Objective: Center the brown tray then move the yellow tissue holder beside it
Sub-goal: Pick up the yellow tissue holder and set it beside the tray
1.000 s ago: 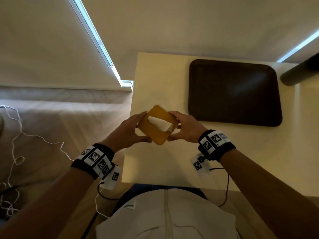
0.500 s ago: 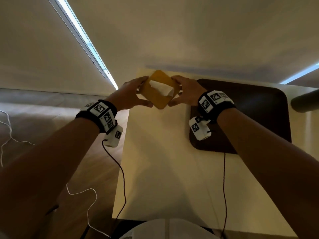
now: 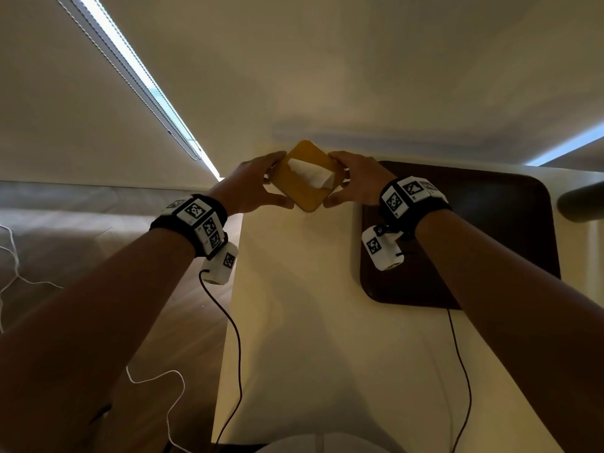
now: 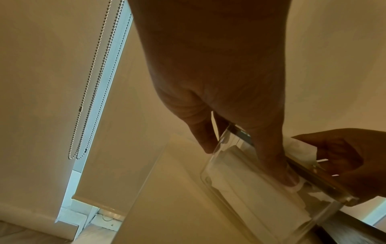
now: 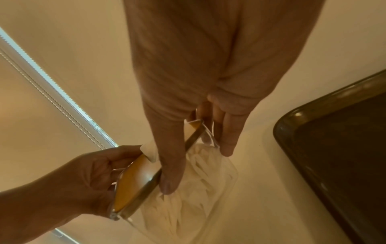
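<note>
A pale tabletop (image 3: 294, 322) stands against a cream wall with a window blind. The yellow tissue holder (image 3: 302, 188) is at the far left corner, near the brown tray (image 3: 510, 223). The left hand (image 3: 251, 188) and right hand (image 3: 358, 183) each clasp an opposite side. It looks light and rigid, probably slick clear plastic under the yellow lid; whether its base touches down is unclear. Gripping the walls, not the soft tissue, suits it.

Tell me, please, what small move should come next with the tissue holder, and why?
Probably lower it straight down and let go. Both hands, left and right, hold the holder by its sides at the table's far end, just left of the tray, apparently beside it as wanted.
</note>
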Action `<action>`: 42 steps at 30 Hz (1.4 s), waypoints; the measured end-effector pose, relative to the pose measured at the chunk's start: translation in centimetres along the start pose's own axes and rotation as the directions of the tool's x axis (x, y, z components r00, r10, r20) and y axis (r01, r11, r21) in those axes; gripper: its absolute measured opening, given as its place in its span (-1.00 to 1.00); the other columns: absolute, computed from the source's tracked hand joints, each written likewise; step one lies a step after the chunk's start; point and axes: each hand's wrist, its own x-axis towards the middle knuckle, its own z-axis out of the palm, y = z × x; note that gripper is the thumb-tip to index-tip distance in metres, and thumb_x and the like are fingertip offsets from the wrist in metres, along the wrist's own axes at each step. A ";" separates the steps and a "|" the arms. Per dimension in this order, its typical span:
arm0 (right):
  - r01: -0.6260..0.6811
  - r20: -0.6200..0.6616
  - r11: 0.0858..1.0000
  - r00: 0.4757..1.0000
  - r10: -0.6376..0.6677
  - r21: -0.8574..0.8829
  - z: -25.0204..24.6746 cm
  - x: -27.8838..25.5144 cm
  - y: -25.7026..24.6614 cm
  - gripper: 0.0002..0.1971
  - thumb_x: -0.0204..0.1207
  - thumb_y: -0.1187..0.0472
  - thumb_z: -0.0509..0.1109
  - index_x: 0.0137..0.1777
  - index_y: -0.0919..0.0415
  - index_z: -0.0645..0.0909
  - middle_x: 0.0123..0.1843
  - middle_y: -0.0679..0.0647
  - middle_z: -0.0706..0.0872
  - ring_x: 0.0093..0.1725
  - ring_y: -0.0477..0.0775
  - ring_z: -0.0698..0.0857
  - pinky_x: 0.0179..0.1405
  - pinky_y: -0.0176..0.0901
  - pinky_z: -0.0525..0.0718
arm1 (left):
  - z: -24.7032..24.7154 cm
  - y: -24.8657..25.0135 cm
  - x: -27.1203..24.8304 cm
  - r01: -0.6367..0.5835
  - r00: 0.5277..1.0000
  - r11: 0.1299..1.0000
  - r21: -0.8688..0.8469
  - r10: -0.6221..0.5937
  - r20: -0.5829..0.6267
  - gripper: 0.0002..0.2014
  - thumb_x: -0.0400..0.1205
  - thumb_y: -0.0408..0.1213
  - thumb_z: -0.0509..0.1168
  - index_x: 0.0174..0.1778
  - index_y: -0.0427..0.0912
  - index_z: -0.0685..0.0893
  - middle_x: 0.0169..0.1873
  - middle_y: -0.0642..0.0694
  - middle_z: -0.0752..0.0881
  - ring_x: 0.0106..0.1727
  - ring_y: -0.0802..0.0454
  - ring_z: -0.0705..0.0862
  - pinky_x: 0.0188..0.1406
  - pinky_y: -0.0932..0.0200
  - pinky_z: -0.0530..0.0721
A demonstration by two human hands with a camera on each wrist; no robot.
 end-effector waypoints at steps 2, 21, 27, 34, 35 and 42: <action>-0.013 0.010 1.000 1.000 0.013 0.022 0.3 -0.2 0.2 0.10 0.17 0.01 0.79 0.67 0.14 0.27 0.56 0.17 0.55 0.45 0.24 0.60 0.44 0.21 0.61 | 0.2 0.0 -0.1 0.002 1.000 1.000 0.019 -0.003 0.012 0.17 0.15 0.16 0.65 0.68 -0.05 0.30 0.50 -0.19 0.55 0.38 -0.13 0.65 0.36 -0.09 0.67; -0.150 -0.083 0.412 0.864 0.496 0.899 12.8 -5.8 -3.3 -0.17 0.64 0.02 0.41 0.77 -0.05 -0.03 0.74 0.09 0.29 0.61 0.09 0.45 0.42 -0.10 0.46 | -3.1 2.1 1.9 0.012 0.979 1.000 0.014 -0.015 0.201 -0.52 0.71 -0.11 0.31 0.58 -0.01 0.50 0.41 0.03 0.63 0.35 0.01 0.64 0.31 0.02 0.61; -0.088 -0.198 0.479 0.834 0.515 0.873 12.3 -4.5 -4.2 -0.28 0.65 0.04 0.36 0.74 -0.13 0.11 0.62 0.07 0.50 0.50 0.05 0.57 0.46 -0.01 0.51 | -2.8 2.0 1.7 0.046 0.977 0.998 0.036 -0.052 0.208 -0.52 0.68 -0.14 0.36 0.55 0.00 0.52 0.38 -0.01 0.66 0.28 -0.03 0.69 0.31 -0.03 0.64; -0.107 -0.168 0.640 0.920 0.354 0.761 8.5 -2.9 -2.8 -0.31 0.46 0.02 0.41 0.61 -0.22 0.33 0.47 -0.03 0.66 0.42 0.06 0.63 0.43 0.23 0.62 | -1.3 2.4 -0.2 0.008 0.999 0.999 0.040 -0.006 -0.049 -0.50 0.68 -0.12 0.38 0.56 -0.07 0.53 0.30 0.03 0.67 0.10 0.06 0.70 0.03 0.29 0.61; -0.100 -0.159 0.667 0.936 0.316 0.738 7.5 -2.6 -2.5 -0.33 0.46 0.05 0.42 0.59 -0.19 0.35 0.46 -0.01 0.67 0.41 0.05 0.63 0.42 0.22 0.63 | -1.2 2.4 -0.6 0.016 0.997 1.000 0.010 -0.015 -0.077 -0.49 0.68 -0.09 0.38 0.56 -0.07 0.52 0.29 0.07 0.66 0.11 0.08 0.70 -0.02 0.36 0.58; -0.162 -0.050 0.791 0.971 0.235 0.589 4.7 -0.3 -0.6 -0.12 0.22 -0.11 0.46 0.63 -0.07 0.36 0.38 0.19 0.72 0.37 0.21 0.68 0.41 0.28 0.65 | 0.4 2.1 -1.7 0.088 0.992 0.972 -0.218 -0.106 -0.075 -0.48 0.65 -0.04 0.41 0.54 -0.01 0.55 0.33 0.02 0.74 0.17 0.13 0.78 0.31 -0.01 0.69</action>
